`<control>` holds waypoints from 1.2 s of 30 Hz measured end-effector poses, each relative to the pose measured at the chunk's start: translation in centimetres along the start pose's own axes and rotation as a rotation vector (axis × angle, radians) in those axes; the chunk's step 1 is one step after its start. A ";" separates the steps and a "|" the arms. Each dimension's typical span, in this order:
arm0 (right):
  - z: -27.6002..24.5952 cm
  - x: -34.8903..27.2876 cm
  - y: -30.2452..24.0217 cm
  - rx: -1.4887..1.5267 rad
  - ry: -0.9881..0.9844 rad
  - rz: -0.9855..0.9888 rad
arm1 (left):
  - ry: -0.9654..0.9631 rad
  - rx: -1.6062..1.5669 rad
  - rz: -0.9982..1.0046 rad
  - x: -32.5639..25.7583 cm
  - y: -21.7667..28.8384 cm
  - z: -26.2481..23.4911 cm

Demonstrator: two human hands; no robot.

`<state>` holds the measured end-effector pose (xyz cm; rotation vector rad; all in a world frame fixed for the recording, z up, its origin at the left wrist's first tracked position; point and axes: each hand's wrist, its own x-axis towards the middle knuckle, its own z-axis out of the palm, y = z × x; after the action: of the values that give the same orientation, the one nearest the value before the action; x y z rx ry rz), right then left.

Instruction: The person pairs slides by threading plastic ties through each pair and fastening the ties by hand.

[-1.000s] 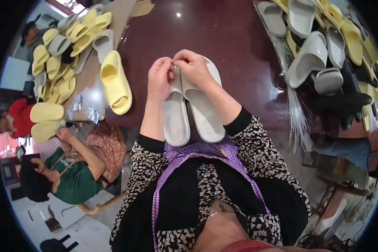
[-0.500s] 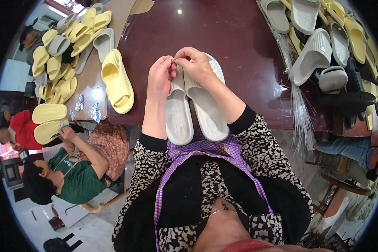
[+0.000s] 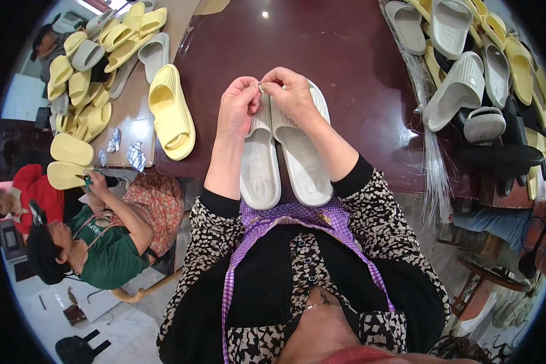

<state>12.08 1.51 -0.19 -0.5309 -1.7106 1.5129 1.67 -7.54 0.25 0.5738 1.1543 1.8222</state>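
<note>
Head view: your left hand (image 3: 238, 104) and right hand (image 3: 293, 94) meet fingertip to fingertip above the toe ends of a pair of pale grey slippers (image 3: 283, 155). The pair lies sole-up, side by side and touching, on the near edge of the dark maroon table (image 3: 346, 54), heels overhanging toward your purple checked apron (image 3: 297, 218). Both thumbs and forefingers are pressed together in a pinch on something small and thin between them; what it is cannot be told, too small. Remaining fingers are curled in, resting on the slipper toes. Left of your left forearm, a yellow slipper (image 3: 171, 112) lies on the table edge, apart from the grey pair. Far right, a heap of grey and yellow slippers (image 3: 467, 67). Lower left, a seated person in a green shirt (image 3: 103, 252) holds another yellow slipper (image 3: 67, 175).
</note>
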 end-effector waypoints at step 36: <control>-3.2 -5.9 -4.7 -0.812 -0.280 0.077 | 0.066 0.564 0.053 -10.3 0.2 -5.2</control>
<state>19.01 -1.81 2.72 -0.8206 -2.5466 0.9114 2.94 -18.94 -1.23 0.8711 1.7272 1.5579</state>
